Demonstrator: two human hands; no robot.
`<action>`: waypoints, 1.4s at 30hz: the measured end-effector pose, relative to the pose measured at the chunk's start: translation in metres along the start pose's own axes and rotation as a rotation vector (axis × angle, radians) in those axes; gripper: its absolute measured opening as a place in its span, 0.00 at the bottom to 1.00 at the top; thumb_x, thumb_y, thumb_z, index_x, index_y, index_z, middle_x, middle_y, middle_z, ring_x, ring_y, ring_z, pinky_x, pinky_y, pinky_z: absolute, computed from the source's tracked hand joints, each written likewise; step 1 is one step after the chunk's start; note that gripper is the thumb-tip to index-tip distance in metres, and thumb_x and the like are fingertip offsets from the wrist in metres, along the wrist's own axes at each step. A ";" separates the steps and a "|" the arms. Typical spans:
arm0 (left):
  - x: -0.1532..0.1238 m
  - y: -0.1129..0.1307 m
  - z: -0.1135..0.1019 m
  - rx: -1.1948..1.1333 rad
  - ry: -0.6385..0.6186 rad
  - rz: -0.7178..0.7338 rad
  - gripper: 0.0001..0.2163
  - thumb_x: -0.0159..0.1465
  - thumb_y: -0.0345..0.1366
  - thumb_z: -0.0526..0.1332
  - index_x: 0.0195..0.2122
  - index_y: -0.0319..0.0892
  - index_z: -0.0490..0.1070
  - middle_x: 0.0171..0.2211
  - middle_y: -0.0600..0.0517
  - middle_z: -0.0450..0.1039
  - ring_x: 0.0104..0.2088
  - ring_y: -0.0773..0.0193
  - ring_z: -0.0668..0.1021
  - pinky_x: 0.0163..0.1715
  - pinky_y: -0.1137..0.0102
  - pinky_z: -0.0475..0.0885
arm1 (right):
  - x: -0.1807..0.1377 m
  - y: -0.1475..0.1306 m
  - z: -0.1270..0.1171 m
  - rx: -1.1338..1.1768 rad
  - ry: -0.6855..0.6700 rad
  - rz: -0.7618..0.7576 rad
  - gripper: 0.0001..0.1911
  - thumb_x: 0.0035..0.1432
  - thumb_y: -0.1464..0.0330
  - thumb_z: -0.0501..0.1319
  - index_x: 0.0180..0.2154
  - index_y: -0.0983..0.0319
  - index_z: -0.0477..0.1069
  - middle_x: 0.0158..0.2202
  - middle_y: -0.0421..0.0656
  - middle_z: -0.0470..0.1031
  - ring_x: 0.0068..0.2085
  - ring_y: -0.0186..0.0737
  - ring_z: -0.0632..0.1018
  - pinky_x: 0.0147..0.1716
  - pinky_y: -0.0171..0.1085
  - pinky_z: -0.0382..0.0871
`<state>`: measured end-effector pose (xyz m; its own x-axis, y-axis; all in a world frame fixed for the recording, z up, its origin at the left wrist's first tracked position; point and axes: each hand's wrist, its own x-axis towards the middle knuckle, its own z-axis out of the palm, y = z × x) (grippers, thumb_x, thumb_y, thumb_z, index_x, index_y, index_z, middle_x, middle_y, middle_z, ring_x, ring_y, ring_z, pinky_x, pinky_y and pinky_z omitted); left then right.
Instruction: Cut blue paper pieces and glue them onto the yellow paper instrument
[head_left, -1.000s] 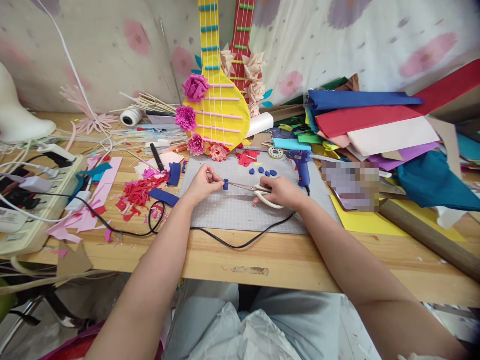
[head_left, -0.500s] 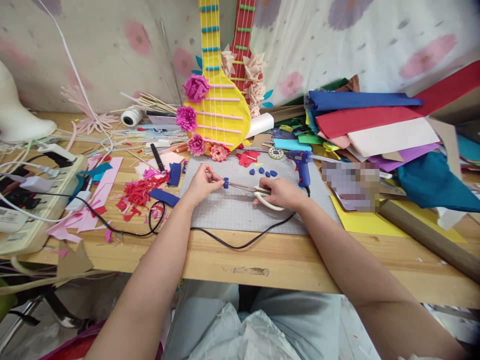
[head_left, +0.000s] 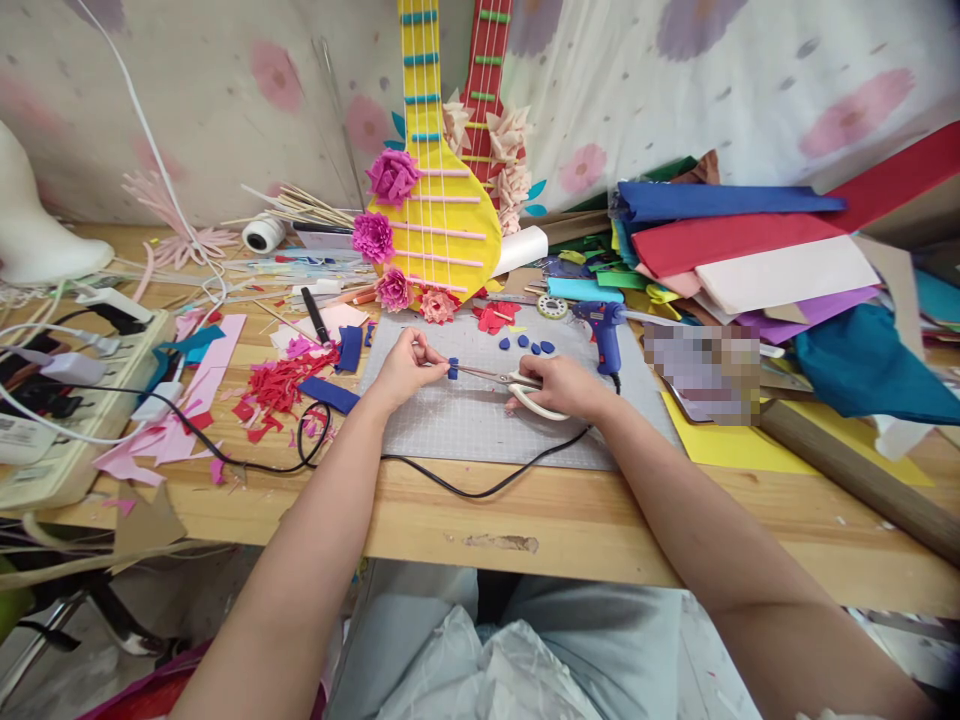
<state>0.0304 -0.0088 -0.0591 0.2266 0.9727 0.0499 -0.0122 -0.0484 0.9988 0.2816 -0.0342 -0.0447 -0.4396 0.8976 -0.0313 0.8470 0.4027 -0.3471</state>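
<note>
Over the grey cutting mat (head_left: pixel 450 430), my left hand (head_left: pixel 409 370) pinches a small piece of dark blue paper (head_left: pixel 453 368) between thumb and fingertips. My right hand (head_left: pixel 566 385) grips a pair of scissors (head_left: pixel 536 398) with white handles. Their blades point left and their tips reach the blue piece. Several blue petal-shaped cutouts (head_left: pixel 523 341) lie on the mat just beyond the scissors. A blue glue gun (head_left: pixel 606 335) rests to the right of my right hand. Left of my left hand are blue paper strips (head_left: pixel 330 394).
A black cord (head_left: pixel 480 494) curves along the mat's near edge. Red paper scraps (head_left: pixel 281 385) and a power strip (head_left: pixel 82 430) lie at left. At the back stands a yellow paper instrument (head_left: pixel 450 220) with flowers. Folded coloured paper (head_left: pixel 750 240) and a brown roll (head_left: pixel 862 480) occupy the right.
Hardly anything differs. The blue piece at the scissor tips has shifted very slightly; both hands keep their places and their holds.
</note>
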 end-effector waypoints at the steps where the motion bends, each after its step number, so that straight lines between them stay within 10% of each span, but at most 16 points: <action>1: 0.000 0.000 0.000 0.001 0.001 0.003 0.21 0.44 0.27 0.66 0.30 0.44 0.50 0.20 0.61 0.71 0.26 0.68 0.77 0.32 0.72 0.67 | 0.000 0.000 0.000 0.003 0.003 -0.002 0.22 0.47 0.47 0.59 0.27 0.59 0.63 0.23 0.40 0.69 0.25 0.36 0.66 0.24 0.34 0.50; 42: 0.001 0.000 0.001 -0.016 0.032 0.023 0.22 0.42 0.30 0.67 0.29 0.44 0.51 0.19 0.61 0.72 0.24 0.70 0.77 0.30 0.73 0.69 | 0.001 0.001 0.000 -0.022 -0.012 -0.002 0.22 0.47 0.46 0.59 0.27 0.59 0.62 0.24 0.40 0.70 0.25 0.36 0.66 0.24 0.34 0.50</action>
<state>0.0319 -0.0085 -0.0591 0.1949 0.9781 0.0724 -0.0331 -0.0672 0.9972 0.2818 -0.0334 -0.0448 -0.4447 0.8947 -0.0422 0.8525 0.4084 -0.3263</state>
